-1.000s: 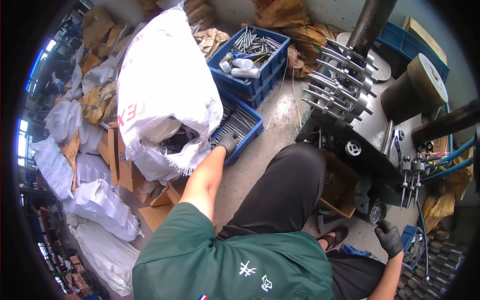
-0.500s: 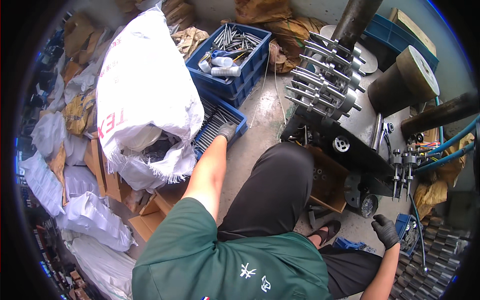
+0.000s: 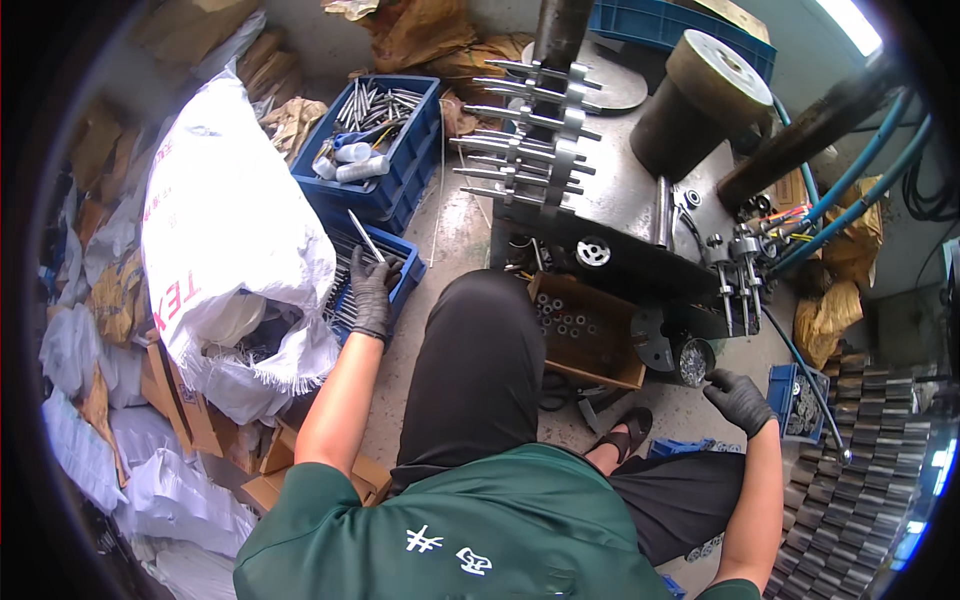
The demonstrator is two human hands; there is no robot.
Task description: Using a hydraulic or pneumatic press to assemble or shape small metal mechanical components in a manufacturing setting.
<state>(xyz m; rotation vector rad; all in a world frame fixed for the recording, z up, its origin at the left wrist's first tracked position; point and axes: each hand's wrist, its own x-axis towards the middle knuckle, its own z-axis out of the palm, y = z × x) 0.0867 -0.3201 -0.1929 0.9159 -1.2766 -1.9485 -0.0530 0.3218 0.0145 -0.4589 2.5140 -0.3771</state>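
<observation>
My left hand [image 3: 371, 298], in a dark glove, has its fingers closed around a slim metal shaft [image 3: 366, 237] that sticks up at a slant. Beneath it is a blue crate [image 3: 410, 268] holding rows of similar metal shafts [image 3: 343, 300], partly hidden by the hand and a white sack. My right hand [image 3: 742, 403], gloved too, has its fingers slightly bent and apart beside a round cup [image 3: 694, 362] of small shiny pieces. Nothing shows in its fingers.
A black machine table [image 3: 620, 140] bears a rack of metal shafts [image 3: 540, 140] and a heavy cylinder [image 3: 690, 105]. Below stands a cardboard box [image 3: 590, 365] with small rings. The white woven sack [image 3: 235, 230] is at left, stacked blue crates [image 3: 415, 150] behind, metal blocks [image 3: 840, 480] at right.
My left hand has lifted a metal shaft out of the crate. My right hand has come closer to the cup of small pieces. The whole view has shifted.
</observation>
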